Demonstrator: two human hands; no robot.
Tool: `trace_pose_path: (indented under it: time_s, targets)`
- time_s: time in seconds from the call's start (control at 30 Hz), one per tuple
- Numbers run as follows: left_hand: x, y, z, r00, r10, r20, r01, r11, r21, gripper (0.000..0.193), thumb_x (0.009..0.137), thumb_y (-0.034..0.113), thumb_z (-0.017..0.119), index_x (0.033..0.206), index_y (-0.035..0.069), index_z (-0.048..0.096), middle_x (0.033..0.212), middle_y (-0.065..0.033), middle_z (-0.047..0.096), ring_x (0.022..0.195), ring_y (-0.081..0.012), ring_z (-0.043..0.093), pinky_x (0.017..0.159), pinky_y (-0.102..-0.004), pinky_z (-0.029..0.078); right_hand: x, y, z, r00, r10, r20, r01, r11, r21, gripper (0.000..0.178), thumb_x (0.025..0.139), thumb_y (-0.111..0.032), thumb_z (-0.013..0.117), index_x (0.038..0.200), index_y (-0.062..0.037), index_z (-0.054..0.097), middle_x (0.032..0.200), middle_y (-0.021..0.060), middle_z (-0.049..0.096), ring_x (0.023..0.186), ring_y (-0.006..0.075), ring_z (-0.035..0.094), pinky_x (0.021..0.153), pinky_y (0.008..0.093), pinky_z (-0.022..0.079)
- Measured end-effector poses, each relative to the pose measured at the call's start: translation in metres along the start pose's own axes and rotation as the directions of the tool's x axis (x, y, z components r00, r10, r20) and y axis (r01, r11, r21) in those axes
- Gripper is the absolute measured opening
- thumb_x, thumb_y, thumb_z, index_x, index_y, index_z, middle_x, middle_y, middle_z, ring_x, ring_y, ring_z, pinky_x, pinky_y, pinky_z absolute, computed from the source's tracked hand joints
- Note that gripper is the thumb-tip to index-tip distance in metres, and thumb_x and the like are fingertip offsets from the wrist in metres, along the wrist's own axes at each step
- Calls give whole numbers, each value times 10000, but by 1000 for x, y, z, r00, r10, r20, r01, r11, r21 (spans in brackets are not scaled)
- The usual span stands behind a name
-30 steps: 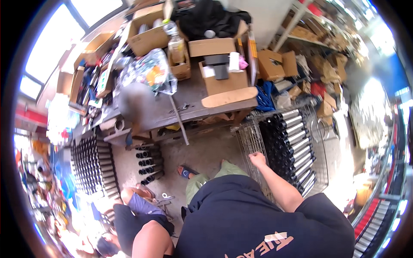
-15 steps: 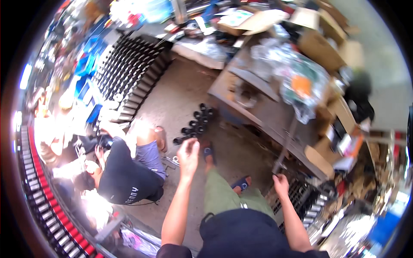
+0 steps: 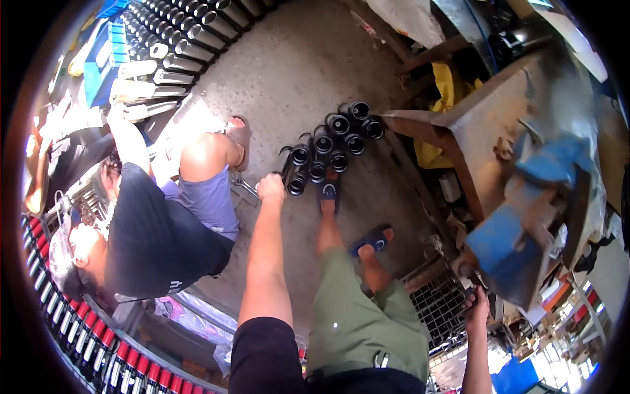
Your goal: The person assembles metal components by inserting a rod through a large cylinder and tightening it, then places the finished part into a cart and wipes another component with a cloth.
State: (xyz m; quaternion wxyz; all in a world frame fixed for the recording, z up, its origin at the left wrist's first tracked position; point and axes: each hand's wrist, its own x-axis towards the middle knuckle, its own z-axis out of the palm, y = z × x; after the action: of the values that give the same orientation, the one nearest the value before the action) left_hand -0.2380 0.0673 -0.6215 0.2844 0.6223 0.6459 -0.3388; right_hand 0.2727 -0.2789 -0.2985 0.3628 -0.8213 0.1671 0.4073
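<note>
My left hand [image 3: 271, 188] is closed at the left end of a cluster of black tubes [image 3: 321, 143] standing on the floor. Its curled fingers are beside the leftmost black tube [image 3: 286, 159]; what they grip, if anything, is hidden. At the lower right, my right hand [image 3: 477, 307] has its fingers curled round the dark handle end of a blue bench vise [image 3: 502, 240]. The vise sits at the edge of a worn metal workbench [image 3: 485, 125].
A seated co-worker [image 3: 167, 230] is close on my left, with wrenches [image 3: 244, 185] on the floor nearby. Rows of metal tubes [image 3: 197, 33] stand far left, and red-and-silver cylinders [image 3: 134, 361] line the lower left. A black wire grid [image 3: 438, 308] lies near my feet.
My view has swung down and to the right, bringing the black tubes and vise closer. My left hand has gone from loosely raised to closed beside the tubes. My right arm reaches farther right.
</note>
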Motion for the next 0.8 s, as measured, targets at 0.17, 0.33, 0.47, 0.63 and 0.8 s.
trace_pose_path:
  time_s: [0.17,0.33,0.47,0.63,0.8]
  targets:
    - [-143,-21,10,890,-447,89,410,699,-586,318,739,287,786,831,-9,717,778,-159,719,709,-254,734,625,-366,587,9,-5,-19,988,121,97,-116,992,-58,272,1011,-411,572,1009,-140,582,631,-62,383,493,69,312,456,258,276]
    - [-462,-109,23,967,74,246,239,-610,-755,343,927,363,661,1026,35,646,943,-111,707,742,-172,669,570,-285,513,15,23,-76,961,105,256,-87,993,-78,258,1009,-388,570,959,-135,564,626,-64,392,480,70,322,441,263,277]
    - [-643,-111,-31,981,78,175,192,-388,-901,648,994,410,578,1508,66,381,1494,-191,471,1336,-291,523,1093,-434,430,32,54,-91,968,50,247,-26,995,-101,252,1000,-384,580,945,-141,547,638,-54,412,459,72,323,418,255,267]
    - [-628,41,-213,734,3,-679,-679,33,-734,769,658,-60,834,1334,43,483,1006,-86,646,813,-185,677,733,-343,577,20,55,-94,984,-135,117,142,988,-61,283,953,-362,620,822,-114,578,594,-41,397,425,90,347,369,270,257]
    - [-661,127,-319,-57,297,-953,-989,116,95,702,655,81,764,1279,80,442,1006,-95,679,935,-211,650,1005,-389,423,-17,41,-120,877,-457,-149,397,864,-309,571,855,-532,709,851,39,700,749,177,672,751,234,632,779,420,497]
